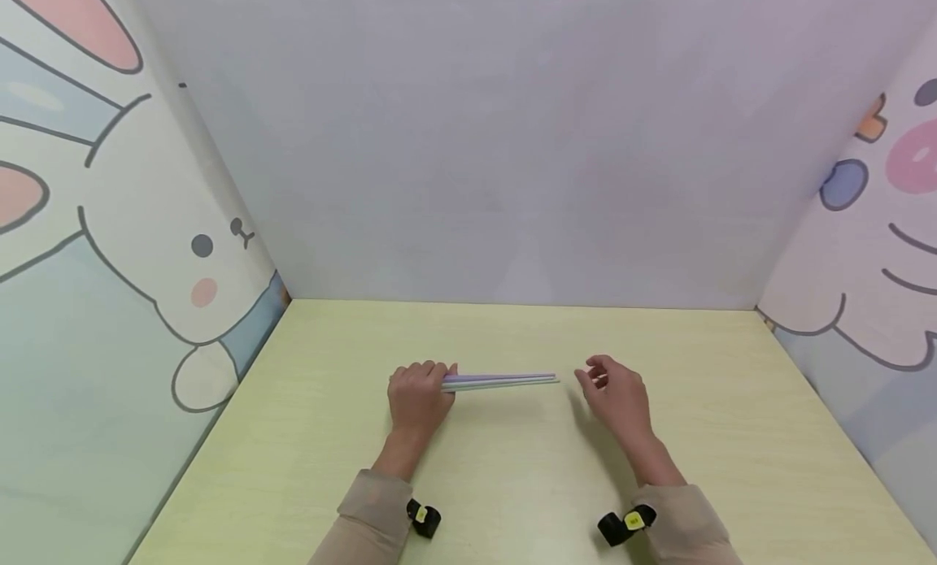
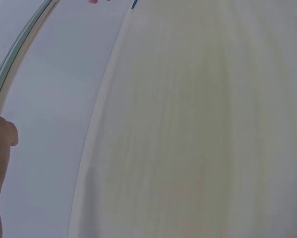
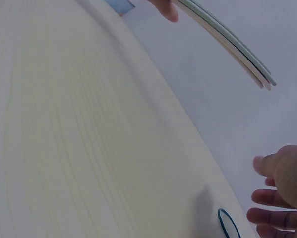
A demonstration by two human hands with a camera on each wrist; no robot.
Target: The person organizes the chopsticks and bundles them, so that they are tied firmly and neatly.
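Note:
Several thin chopsticks (image 1: 501, 381), pale purple, white and green, are gripped as a bundle at one end by my left hand (image 1: 420, 398). Held above the table, they point to the right, tips level; the right wrist view shows the chopsticks (image 3: 232, 44) close by. My right hand (image 1: 621, 398) is just right of the tips, fingers curled, thumb apart. In the right wrist view a thin teal rubber band (image 3: 222, 218) hangs in a loop beside the curled fingers (image 3: 272, 218). Where they hold it is out of frame, and the head view hides it behind the hand.
A pale wooden table (image 1: 505, 484) lies below both hands. Behind it rises a plain grey-lilac wall (image 1: 512, 142). Panels with a cartoon rabbit (image 1: 168, 223) and another cartoon figure (image 1: 878, 248) flank the left and right sides.

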